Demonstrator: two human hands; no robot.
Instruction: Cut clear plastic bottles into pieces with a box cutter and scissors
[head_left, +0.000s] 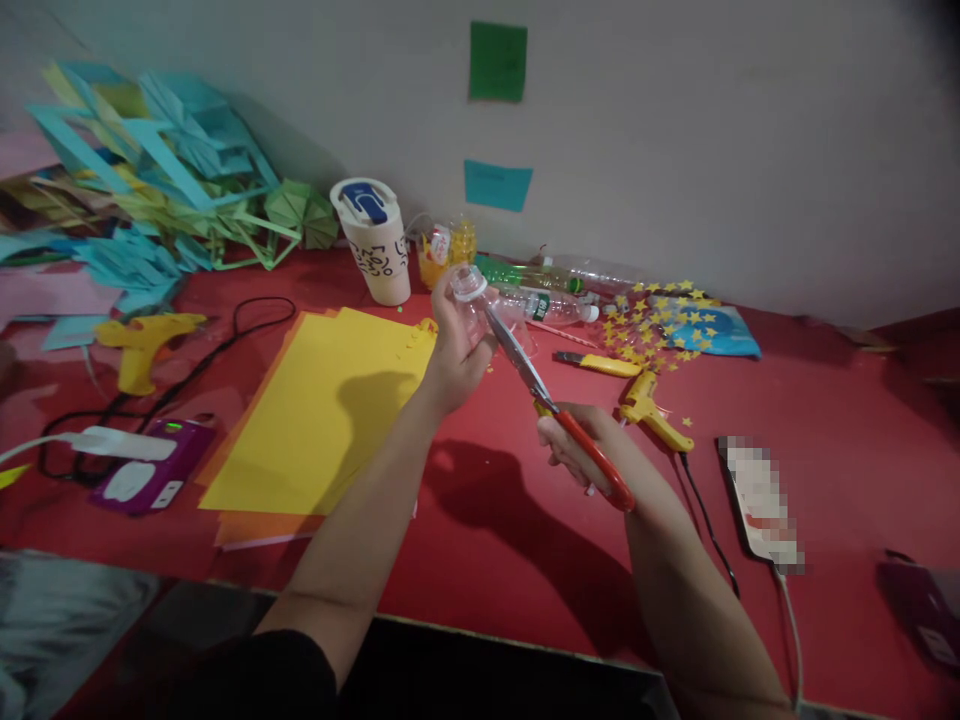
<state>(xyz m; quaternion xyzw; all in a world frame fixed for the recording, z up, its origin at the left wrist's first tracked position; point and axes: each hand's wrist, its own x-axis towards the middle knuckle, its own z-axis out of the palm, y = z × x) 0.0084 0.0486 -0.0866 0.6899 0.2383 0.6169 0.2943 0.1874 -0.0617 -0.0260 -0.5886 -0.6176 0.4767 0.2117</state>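
Note:
Above the red table, my left hand (459,365) is closed around a clear plastic bottle top (474,308), its neck pointing up and away. In my right hand (570,440) are scissors (589,450) with red handles, my fingers wrapped about the grips. The blades reach up to the side of the bottle top; whether they are cutting into the plastic I cannot tell. Below and left of my left hand lies a stack of yellow and orange paper (315,410). A yellow box cutter (600,364) rests beyond my right hand.
Plastic bottles (544,303) lie at the back, beside a white tumbler (379,250) and yellow paper stars (652,330). Yellow glue guns (652,410) (142,345), a phone (761,500) and a purple power strip (154,470) trail cords. Folded paper shapes (172,150) fill the far left.

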